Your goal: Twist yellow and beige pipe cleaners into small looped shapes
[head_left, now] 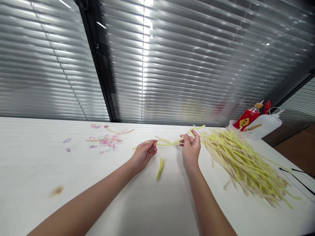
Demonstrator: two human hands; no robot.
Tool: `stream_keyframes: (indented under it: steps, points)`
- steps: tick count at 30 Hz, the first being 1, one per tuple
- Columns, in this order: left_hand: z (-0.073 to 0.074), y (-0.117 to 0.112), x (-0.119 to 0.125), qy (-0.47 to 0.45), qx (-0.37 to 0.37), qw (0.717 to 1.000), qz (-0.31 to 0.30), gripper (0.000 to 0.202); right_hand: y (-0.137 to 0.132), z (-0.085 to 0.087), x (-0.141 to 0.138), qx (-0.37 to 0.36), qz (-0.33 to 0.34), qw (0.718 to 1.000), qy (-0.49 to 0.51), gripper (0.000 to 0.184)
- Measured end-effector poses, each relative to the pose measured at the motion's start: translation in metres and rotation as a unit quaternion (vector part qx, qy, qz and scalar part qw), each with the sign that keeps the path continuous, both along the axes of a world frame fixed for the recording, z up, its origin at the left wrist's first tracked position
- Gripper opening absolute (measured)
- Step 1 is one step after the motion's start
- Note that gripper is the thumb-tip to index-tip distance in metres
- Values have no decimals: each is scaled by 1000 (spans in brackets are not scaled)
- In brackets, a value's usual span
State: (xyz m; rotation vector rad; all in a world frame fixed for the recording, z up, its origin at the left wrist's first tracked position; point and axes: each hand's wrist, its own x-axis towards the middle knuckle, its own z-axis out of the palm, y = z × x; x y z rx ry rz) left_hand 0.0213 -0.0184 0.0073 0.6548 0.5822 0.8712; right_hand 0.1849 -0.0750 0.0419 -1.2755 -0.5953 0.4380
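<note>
Between my two hands stretches a thin yellow fuzzy strand, like a pipe cleaner (168,144), with a second length loosely crossing it. My left hand (145,154) pinches it near its left end, a short tip poking out past the fingers. Over to the right, my right hand (190,147) holds it between thumb and fingers, and the free end rises up and to the right. Just below, on the white table (108,196), lies a short folded yellow bundle (160,169) touched by neither hand.
A big heap of yellow and beige strands (246,164) lies at right. Behind it stand a red-labelled bottle (248,118), a white squeeze bottle (265,124) and a clear cup (232,126). Colourful rubber bands (108,141) lie scattered at left. Window blinds (172,65) rise behind the table.
</note>
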Motion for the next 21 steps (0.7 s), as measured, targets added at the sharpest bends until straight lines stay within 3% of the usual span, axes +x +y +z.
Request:
stream_keyframes:
  steps: [7,14,21]
  points:
    - [4,-4,0,42,14,999,-29,16,-1,7,7,35,41,983,177,44]
    - [4,-4,-1,54,29,997,-39,18,-6,14,14,55,89,971,214,38]
    - [3,-3,0,62,17,998,-29,17,-10,24,23,60,172,914,363,28]
